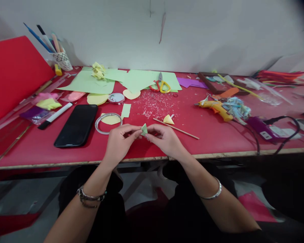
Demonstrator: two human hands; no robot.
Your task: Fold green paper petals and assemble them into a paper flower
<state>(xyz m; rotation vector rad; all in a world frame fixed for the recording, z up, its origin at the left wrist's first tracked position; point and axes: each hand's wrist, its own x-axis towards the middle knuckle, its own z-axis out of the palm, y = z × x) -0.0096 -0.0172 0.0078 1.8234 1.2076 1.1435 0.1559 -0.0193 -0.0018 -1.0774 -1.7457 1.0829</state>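
Observation:
Between my two hands, above the front part of the red table, a small folded piece of green paper comes to a point at the top. My left hand pinches its left side between thumb and fingers. On the other side, my right hand is closed on the right edge of the same paper. Just beyond my right hand lie a thin wooden stick and a small cream paper cone. A roll of tape rests close to my left hand, with a cream paper piece inside its ring.
A black phone and a marker lie left. Scissors rest on green paper sheets at the back, near scattered shreds. To the right are a yellow glue gun, its cable and a purple socket box.

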